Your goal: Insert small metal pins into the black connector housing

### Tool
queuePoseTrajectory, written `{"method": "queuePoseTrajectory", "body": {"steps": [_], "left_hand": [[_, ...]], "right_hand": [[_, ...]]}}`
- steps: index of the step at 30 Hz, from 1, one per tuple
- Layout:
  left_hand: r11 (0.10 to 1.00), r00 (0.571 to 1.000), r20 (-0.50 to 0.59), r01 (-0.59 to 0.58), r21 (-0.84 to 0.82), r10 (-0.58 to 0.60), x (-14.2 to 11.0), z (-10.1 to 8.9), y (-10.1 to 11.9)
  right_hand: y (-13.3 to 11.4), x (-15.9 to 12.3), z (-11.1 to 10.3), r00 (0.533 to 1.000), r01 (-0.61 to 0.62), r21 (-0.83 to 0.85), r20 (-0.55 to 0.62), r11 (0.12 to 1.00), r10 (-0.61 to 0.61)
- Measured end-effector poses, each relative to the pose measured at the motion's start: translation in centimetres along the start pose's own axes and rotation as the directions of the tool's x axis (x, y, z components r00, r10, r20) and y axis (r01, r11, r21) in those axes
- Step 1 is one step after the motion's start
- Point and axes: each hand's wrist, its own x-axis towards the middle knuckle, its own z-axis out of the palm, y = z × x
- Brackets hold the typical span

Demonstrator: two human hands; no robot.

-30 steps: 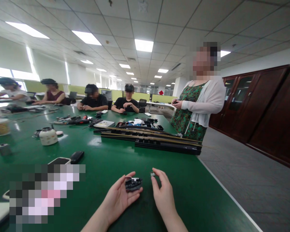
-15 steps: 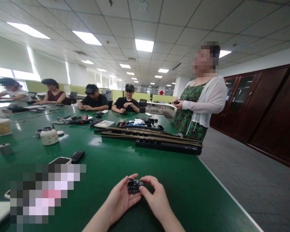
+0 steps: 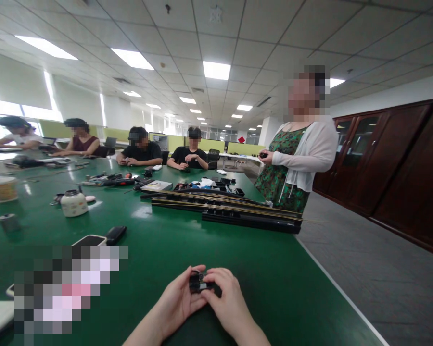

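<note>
Both of my hands meet low over the near edge of the green table [image 3: 159,240]. My left hand [image 3: 175,302] cups a small black part [image 3: 197,282] with a bit of bright metal on it, thumb on top. My right hand [image 3: 225,302] is closed over the same part from the right, fingertips pressed onto it. Most of the part is hidden under my fingers.
Long black rails with thin brass rods [image 3: 231,209] lie across the table's middle. A white jar [image 3: 72,203], a phone [image 3: 91,240] and a small black case [image 3: 114,234] sit to the left. A person in a green dress [image 3: 296,158] stands at the right edge; others sit at the far end.
A second ago my right hand held a tiny piece apart from the part. It moved left, met the part in my left hand, and now presses onto it.
</note>
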Motion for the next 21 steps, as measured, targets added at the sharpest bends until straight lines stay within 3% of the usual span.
{"method": "queuePoseTrajectory", "body": {"steps": [12, 21], "left_hand": [[1.000, 0.999, 0.035, 0.014, -0.021, -0.013, 0.06, 0.02, 0.13], [1.000, 1.000, 0.028, -0.001, 0.008, 0.001, 0.09, -0.04, 0.40]], "right_hand": [[0.24, -0.17, 0.00, 0.999, 0.024, 0.096, -0.034, 0.995, -0.021], [0.28, -0.09, -0.07, 0.999, -0.031, 0.130, -0.037, 0.991, 0.036]]}}
